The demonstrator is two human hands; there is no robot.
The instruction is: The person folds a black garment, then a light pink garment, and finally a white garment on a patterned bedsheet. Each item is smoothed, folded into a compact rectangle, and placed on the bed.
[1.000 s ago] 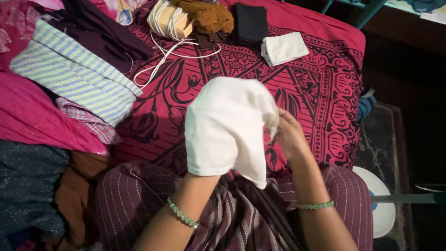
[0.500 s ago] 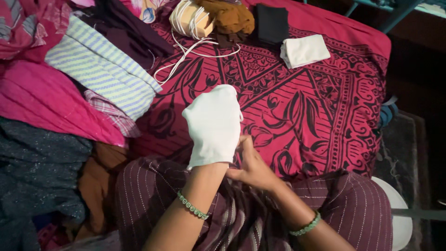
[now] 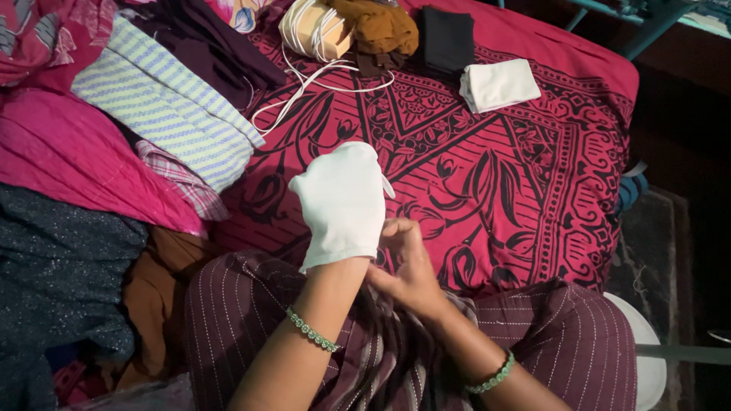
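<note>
The white cloth pouch (image 3: 341, 204) is soft, matte and rounded at the top, drawn over the left hand (image 3: 343, 199) like a mitten, above the near edge of the bed (image 3: 533, 198). The hand inside is raised upright; its grip cannot be told. The right hand (image 3: 409, 266) sits just beside the pouch's lower edge, fingers curled, pinching the hem. Both wrists carry green bead bracelets. A folded white cloth (image 3: 499, 84) lies near the far right corner of the patterned red bedspread.
</note>
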